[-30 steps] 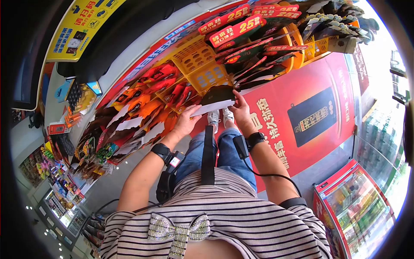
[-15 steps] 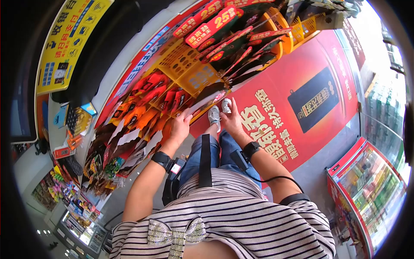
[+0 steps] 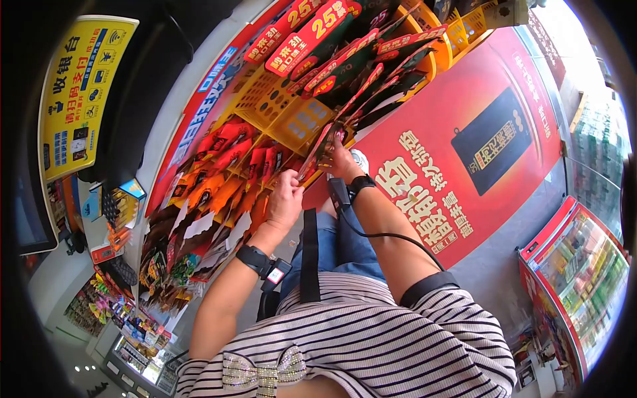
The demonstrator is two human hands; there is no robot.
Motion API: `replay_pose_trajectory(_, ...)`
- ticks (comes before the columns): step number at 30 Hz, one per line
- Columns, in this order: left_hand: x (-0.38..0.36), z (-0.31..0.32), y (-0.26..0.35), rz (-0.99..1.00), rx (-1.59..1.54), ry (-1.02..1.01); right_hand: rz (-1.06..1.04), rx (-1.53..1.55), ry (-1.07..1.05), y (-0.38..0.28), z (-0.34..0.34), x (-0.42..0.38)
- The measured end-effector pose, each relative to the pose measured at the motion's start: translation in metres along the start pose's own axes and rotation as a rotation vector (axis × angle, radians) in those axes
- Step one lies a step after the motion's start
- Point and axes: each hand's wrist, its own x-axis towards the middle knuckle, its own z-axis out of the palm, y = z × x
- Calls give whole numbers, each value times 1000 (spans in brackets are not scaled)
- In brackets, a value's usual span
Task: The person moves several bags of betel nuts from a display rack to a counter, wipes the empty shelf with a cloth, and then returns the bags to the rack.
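A thin dark packet (image 3: 318,154) stands at the front edge of the yellow basket rack (image 3: 292,124). Closed at its near end is my left hand (image 3: 285,199), with fingers pinched on the packet's lower corner. My right hand (image 3: 340,159) reaches to the packet's other side, its fingers curled round that edge and partly hidden. Red packets (image 3: 229,136) and orange packets (image 3: 209,192) fill the compartments left of my hands. Dark packets with red "25" headers (image 3: 318,33) stand in the rack beyond.
A red printed panel (image 3: 424,159) spans the right of the rack. At the lower right is a glass-topped freezer (image 3: 574,265). A yellow payment sign (image 3: 83,93) and a dark screen (image 3: 30,159) are on the left. My shoe (image 3: 360,161) shows beyond my right hand.
My right hand has moved up and left to the packet's side. My left hand has shifted slightly right, its fingers now closed more tightly. The view has turned a little.
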Motion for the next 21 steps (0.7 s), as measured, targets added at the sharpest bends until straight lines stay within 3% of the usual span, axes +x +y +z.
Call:
replay_pose_trajectory(2, 5, 4, -3, 171, 109, -43, -5, 16, 8, -1, -2, -2)
replay_pose_trajectory(5, 11, 2, 7, 110, 1, -143, -21, -14, 99, -7, 2, -25)
replay_pose_trajectory(7, 11, -9, 20, 101, -86, -102, -31, -266, 146, -5, -12, -28)
replay_pose_trajectory(10, 5, -51, 25, -186, -225, -188, -72, -670, 134, -2, -39, -28)
replay_pose_trajectory(12, -7, -95, 35, -303, -281, -171, -55, -861, -3, 2, -74, 3)
replay_pose_trajectory(14, -27, -143, 49, -310, -395, -100, -98, -1163, -39, -20, -47, -65)
replay_pose_trajectory(16, -55, -203, 90, -193, -388, -139, -12, -1325, -55, -30, -38, -91)
replay_pose_trajectory(18, -92, -260, 137, 104, -259, -60, -13, -1443, -169, -33, -34, -101)
replay_pose_trajectory(20, -138, -308, 175, 281, -238, 189, 27, -1496, -211, -32, -27, -101)
replay_pose_trajectory(21, -162, -340, 189, 450, -288, 162, 30, -1514, -225, -30, -20, -103)
